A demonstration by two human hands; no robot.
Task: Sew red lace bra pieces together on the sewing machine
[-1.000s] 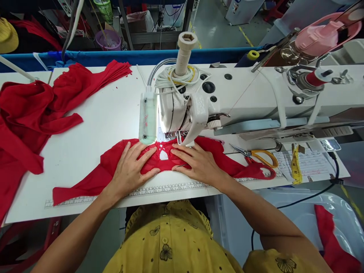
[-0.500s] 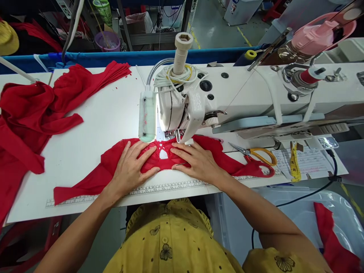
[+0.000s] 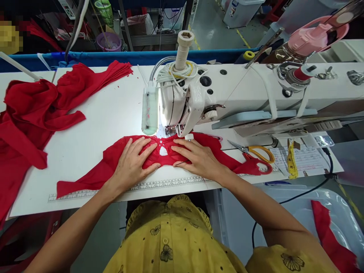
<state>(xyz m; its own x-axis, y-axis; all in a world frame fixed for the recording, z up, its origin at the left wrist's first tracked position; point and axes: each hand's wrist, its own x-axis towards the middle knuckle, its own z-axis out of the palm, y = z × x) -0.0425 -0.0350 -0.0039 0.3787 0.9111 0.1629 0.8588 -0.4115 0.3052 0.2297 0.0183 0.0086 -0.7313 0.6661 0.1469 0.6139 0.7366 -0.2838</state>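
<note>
A red lace garment (image 3: 93, 172) lies flat across the white table (image 3: 99, 121) in front of the sewing machine (image 3: 227, 94). My left hand (image 3: 132, 163) rests on it with fingers spread, palm down, left of the needle. My right hand (image 3: 199, 157) lies flat on the fabric to the right, fingers stretched toward the presser foot (image 3: 178, 132). Between my hands a small keyhole opening in the lace (image 3: 163, 151) shows the table. A thin metal tool seems tucked under my right fingers, unclear.
A heap of red fabric (image 3: 31, 113) covers the table's left side. Yellow-handled scissors (image 3: 256, 151) and a yellow tape measure (image 3: 290, 163) lie right of the garment. A lamp (image 3: 150, 112) hangs beside the needle. A clear bin (image 3: 327, 216) with red cloth stands at lower right.
Both hands have slid the garment slightly away from me, toward the needle. The view has shifted a little; the hands stay flat on the fabric.
</note>
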